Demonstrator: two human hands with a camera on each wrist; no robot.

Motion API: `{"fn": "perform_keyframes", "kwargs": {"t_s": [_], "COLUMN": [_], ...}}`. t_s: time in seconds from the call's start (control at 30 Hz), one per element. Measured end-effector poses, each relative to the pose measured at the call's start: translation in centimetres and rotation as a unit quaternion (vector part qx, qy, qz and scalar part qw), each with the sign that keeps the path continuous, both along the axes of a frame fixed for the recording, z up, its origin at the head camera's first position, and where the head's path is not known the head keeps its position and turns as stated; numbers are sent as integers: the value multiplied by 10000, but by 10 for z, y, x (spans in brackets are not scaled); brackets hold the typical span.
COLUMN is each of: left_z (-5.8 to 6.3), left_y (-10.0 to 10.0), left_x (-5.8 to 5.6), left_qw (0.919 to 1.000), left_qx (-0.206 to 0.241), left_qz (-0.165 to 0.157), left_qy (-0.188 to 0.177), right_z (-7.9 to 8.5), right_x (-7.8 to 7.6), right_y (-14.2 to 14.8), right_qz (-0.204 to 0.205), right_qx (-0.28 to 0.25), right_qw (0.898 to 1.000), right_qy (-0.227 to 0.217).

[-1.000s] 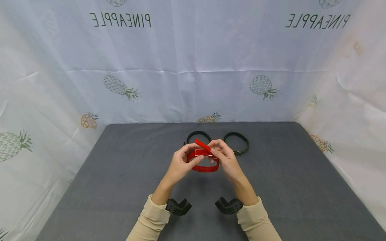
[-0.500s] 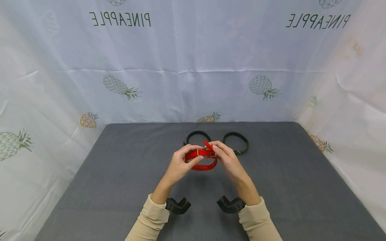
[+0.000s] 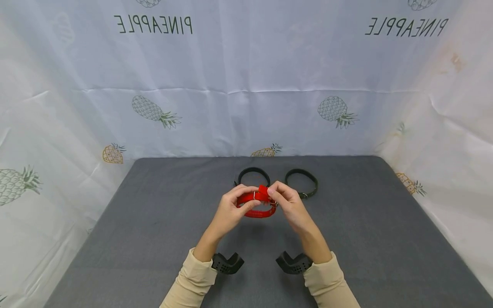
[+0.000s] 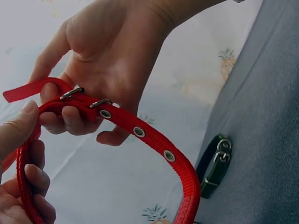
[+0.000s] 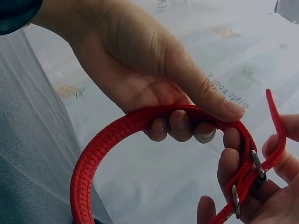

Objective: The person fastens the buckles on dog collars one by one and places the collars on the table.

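Note:
A red dog collar [image 3: 259, 214], buckled into a loop, is held up between both hands over the table. My left hand [image 3: 230, 207] grips its band on the left, thumb pressed on it and fingers curled beneath, as the right wrist view shows. My right hand [image 3: 291, 206] pinches the collar beside the metal buckle [image 4: 72, 93], where the strap's free end [image 4: 21, 92] sticks out past the buckle. A D-ring [image 4: 101, 102] sits next to the buckle, and metal eyelets [image 4: 139, 132] line the band.
Two dark collars lie behind the hands on the grey table [image 3: 161, 222]: a black collar [image 3: 254, 170] and a dark green collar [image 3: 317, 182]. A pineapple-print curtain [image 3: 231, 124] hangs behind. Black wrist mounts [image 3: 227, 264] sit on both forearms.
The strap's free end, which stuck up toward the upper left, now stands shorter and lower beside the right fingertips. The right hand has shifted slightly; the left hand stays nearly still.

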State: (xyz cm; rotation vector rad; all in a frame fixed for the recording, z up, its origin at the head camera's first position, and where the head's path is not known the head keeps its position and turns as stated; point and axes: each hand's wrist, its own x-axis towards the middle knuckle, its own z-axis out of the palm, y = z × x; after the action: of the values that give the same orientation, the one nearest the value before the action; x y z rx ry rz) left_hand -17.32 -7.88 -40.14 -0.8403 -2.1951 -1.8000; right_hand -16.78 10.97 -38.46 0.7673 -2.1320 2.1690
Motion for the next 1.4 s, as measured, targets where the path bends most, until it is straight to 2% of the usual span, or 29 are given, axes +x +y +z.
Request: {"fn": "perform_keyframes", "kwargs": {"t_s": [0.27, 0.57, 1.0, 1.1, 1.23, 1.3, 1.4], "left_z": [2, 2, 2, 3, 3, 3, 3], "left_y": [0, 0, 0, 0, -1, -1, -2], "left_x": [1, 2, 2, 2, 2, 2, 1], "left_qw": [9994, 9990, 9992, 9992, 9984, 9978, 9973], "left_qx": [290, 343, 304, 259, 314, 414, 544], "left_qz": [-162, -270, -252, -307, -460, -490, -411], "left_qy": [-18, 19, 116, 30, -100, -175, -267], "right_z": [1, -2, -5, -5, -4, -3, -1], "right_x": [1, 0, -1, -2, -2, -2, -2], "right_y": [-2, -3, -3, -3, -1, 0, 4], "right_qz": [-153, -144, 211, 240, 119, 8, 68], "right_qx": [-83, -146, -280, -292, -228, -126, -48], "right_qw": [9998, 9994, 9983, 9981, 9993, 9999, 9989], "right_qy": [32, 277, 466, 482, 257, -14, -470]}}
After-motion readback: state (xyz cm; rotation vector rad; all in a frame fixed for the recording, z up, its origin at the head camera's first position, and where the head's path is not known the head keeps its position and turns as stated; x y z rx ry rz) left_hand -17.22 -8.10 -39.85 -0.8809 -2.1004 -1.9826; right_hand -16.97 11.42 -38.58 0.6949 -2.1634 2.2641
